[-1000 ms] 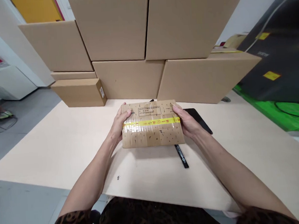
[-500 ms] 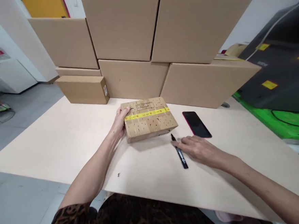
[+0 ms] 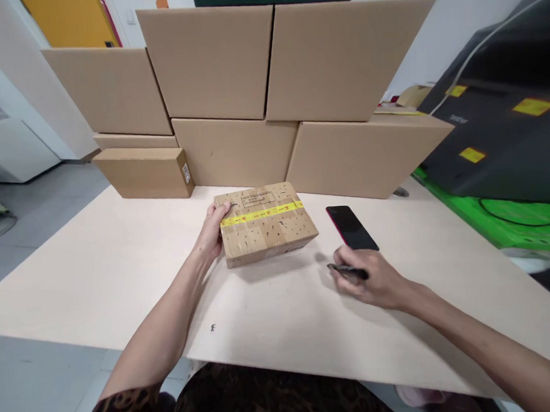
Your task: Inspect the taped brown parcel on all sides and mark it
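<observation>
My left hand (image 3: 211,232) grips the left side of a small cardboard box (image 3: 270,231), thumb on its top face. Yellow tape with red print runs across the box, and small dark marks dot the cardboard around it. The box is tilted, its front edge raised off the table. To the right of it, my right hand (image 3: 367,278) is closed around a black marker (image 3: 350,271), held above the table and slightly blurred. Just beyond that hand a dark phone with a red edge (image 3: 352,227) lies flat.
Large cardboard boxes (image 3: 218,62) are stacked along the back of the white table (image 3: 95,269). A smaller closed box (image 3: 145,174) stands at the back left. Beyond the right edge are a black case (image 3: 495,121) and a green surface (image 3: 468,208).
The marker has left the table and is now in my right hand, whose fingers have closed round it. The whole view has shifted a little; my left hand still holds the box.
</observation>
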`<state>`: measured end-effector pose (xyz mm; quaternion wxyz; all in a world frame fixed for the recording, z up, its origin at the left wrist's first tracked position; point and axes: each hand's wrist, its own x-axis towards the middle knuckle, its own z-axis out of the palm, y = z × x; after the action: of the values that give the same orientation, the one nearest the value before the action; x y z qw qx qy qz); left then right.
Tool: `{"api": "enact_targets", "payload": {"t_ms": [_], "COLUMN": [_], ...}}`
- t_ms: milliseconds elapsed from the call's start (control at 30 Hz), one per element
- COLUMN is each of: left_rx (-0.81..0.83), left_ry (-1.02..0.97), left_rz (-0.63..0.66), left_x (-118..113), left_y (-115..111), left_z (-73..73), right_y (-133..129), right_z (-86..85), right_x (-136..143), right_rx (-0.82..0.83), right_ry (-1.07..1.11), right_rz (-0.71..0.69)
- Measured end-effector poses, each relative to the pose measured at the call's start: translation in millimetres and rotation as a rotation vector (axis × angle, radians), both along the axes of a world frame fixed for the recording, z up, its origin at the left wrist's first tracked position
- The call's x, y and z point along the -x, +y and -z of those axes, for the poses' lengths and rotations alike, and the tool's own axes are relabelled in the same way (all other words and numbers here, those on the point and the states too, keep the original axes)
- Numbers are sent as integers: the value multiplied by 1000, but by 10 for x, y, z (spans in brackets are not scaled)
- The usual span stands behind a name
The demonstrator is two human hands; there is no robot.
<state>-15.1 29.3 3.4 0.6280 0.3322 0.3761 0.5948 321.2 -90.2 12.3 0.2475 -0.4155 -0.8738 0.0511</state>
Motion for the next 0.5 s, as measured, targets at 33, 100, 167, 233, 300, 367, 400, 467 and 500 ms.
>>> {"api": "enact_targets", "payload": {"t_ms": [33,100,167,233,300,367,400,467,500], "left_rx": [-4,-20,-38,-45,-41,-39,-40,-44,-41], "left_ry": [-6,-13,-8,2,8,11,12,10,11], "left_rz": [7,17,25,27,24,26,27,26,25], "left_x": [-6,-20,-35,-50,-60,-66,-66,-66,-65], "left_y": [-9,-33,-60,-84,-101,-110,-111,-107,-103], "left_z": [-8,-31,-58,-82,-98,-105,-105,-100,-95], "right_y": [-22,-25,31,124,219,303,341,416,451], "right_z": [-70,-217,-356,-471,-553,-596,-602,-590,-578], "right_x": [32,132,264,397,514,612,655,733,764], "right_rx": [43,70,67,113,94,0,-41,-42,-5], "right_ry": [176,500,732,803,832,857,862,828,794], "right_rz": [73,178,206,217,209,215,224,235,235]}}
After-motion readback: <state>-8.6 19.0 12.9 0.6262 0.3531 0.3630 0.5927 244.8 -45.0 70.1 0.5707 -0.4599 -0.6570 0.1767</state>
